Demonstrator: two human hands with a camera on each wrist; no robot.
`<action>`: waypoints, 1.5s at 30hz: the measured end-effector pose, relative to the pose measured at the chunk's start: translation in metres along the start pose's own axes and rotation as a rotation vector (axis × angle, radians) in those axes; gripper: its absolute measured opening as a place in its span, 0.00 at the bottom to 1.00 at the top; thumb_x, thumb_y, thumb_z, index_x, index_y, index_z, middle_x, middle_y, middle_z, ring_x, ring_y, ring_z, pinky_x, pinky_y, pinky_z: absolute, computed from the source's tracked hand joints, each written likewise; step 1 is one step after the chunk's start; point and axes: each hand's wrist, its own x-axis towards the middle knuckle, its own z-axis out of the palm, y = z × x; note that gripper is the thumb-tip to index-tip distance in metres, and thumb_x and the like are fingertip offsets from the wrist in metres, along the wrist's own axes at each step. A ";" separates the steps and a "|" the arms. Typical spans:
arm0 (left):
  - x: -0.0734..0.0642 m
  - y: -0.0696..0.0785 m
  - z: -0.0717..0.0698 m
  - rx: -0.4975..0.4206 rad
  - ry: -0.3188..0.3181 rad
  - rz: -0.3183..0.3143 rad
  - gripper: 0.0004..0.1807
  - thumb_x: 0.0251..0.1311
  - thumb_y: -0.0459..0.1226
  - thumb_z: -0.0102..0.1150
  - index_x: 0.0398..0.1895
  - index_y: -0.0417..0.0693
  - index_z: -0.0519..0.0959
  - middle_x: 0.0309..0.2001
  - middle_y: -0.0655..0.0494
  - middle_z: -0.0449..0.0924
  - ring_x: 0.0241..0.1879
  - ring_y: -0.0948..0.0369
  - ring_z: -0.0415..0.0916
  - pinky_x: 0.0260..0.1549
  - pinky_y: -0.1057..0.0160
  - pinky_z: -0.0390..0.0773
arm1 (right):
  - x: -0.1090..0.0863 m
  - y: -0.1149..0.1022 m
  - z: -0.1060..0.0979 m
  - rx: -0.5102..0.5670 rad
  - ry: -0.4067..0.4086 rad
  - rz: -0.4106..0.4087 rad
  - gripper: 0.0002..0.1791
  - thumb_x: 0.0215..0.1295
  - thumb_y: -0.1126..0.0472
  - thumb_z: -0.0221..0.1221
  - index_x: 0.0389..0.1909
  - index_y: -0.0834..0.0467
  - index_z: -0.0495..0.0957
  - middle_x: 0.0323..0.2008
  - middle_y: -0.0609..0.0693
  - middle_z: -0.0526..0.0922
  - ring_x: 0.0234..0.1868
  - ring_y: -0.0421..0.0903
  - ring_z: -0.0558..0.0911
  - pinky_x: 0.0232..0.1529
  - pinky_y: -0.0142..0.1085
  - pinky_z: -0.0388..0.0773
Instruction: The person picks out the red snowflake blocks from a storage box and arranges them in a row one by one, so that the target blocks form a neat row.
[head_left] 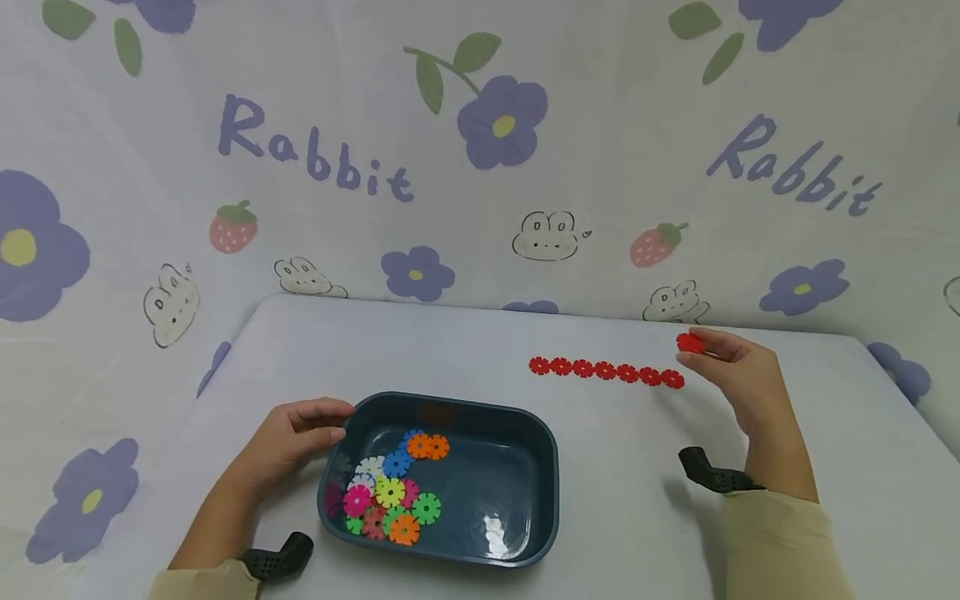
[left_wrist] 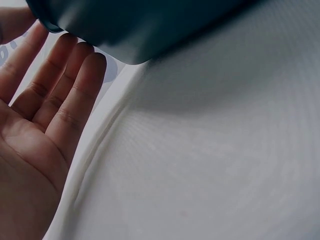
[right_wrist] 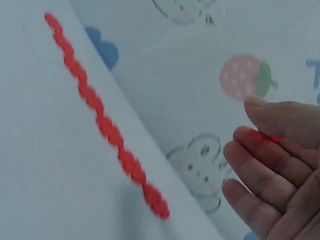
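My right hand (head_left: 738, 367) pinches a red snowflake disc (head_left: 688, 342) between thumb and fingers, held up past the right end of a red disc row (head_left: 606, 370). In the right wrist view only a bit of red shows behind the thumb of the right hand (right_wrist: 275, 165). The row, several notched discs in a line, lies on the white table. My left hand (head_left: 296, 437) touches the left rim of a dark blue-green tub (head_left: 551, 492). Its fingers are fairly straight along the tub's outside in the left wrist view. Loose colored snowflake discs (head_left: 390, 492) lie in the tub's left part.
The white table (head_left: 622, 517) carries the tub at front centre and the red row farther back. Behind the table's far edge hangs a printed cloth (head_left: 360, 233) with flowers, rabbits and strawberries. Each wrist wears a black device, such as the right wrist device (head_left: 716, 473).
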 end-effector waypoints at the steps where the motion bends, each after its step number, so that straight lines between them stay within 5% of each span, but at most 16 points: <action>1: 0.000 0.000 0.000 0.003 0.003 -0.002 0.18 0.64 0.33 0.61 0.54 0.33 0.78 0.48 0.67 0.84 0.48 0.66 0.81 0.47 0.67 0.81 | 0.002 0.006 -0.003 0.000 0.012 0.030 0.40 0.58 0.38 0.65 0.70 0.48 0.68 0.55 0.43 0.77 0.65 0.50 0.69 0.67 0.52 0.68; 4: 0.000 0.001 0.000 0.006 0.001 -0.004 0.18 0.64 0.34 0.61 0.55 0.32 0.77 0.48 0.67 0.84 0.48 0.66 0.81 0.46 0.67 0.81 | 0.007 0.023 -0.009 0.004 0.034 0.096 0.41 0.59 0.40 0.66 0.71 0.51 0.67 0.61 0.50 0.76 0.70 0.56 0.64 0.68 0.60 0.61; 10: 0.001 0.001 0.000 0.000 0.002 -0.007 0.18 0.64 0.34 0.61 0.55 0.33 0.78 0.48 0.67 0.83 0.47 0.67 0.81 0.46 0.66 0.82 | 0.017 0.049 -0.008 -0.056 0.034 0.162 0.39 0.62 0.41 0.63 0.71 0.50 0.66 0.67 0.57 0.70 0.71 0.57 0.62 0.67 0.58 0.64; 17: -0.001 0.001 0.000 -0.023 -0.006 -0.001 0.17 0.64 0.33 0.61 0.54 0.35 0.78 0.47 0.66 0.84 0.47 0.66 0.82 0.45 0.65 0.82 | 0.020 0.057 0.000 -0.091 0.073 0.195 0.40 0.61 0.41 0.63 0.72 0.49 0.64 0.70 0.57 0.67 0.72 0.58 0.61 0.67 0.57 0.65; 27: -0.001 0.002 0.000 0.002 -0.002 -0.007 0.18 0.64 0.34 0.61 0.55 0.35 0.78 0.48 0.66 0.84 0.48 0.67 0.81 0.46 0.67 0.82 | 0.022 0.061 0.004 -0.259 0.075 0.137 0.36 0.67 0.48 0.60 0.72 0.55 0.63 0.69 0.63 0.67 0.70 0.63 0.63 0.66 0.57 0.67; 45: -0.001 0.001 0.002 -0.012 0.005 -0.002 0.17 0.64 0.33 0.61 0.55 0.33 0.78 0.49 0.66 0.83 0.48 0.66 0.82 0.45 0.66 0.82 | 0.022 0.060 0.007 -0.285 0.052 0.124 0.35 0.67 0.51 0.60 0.72 0.56 0.63 0.72 0.60 0.64 0.74 0.62 0.59 0.68 0.60 0.61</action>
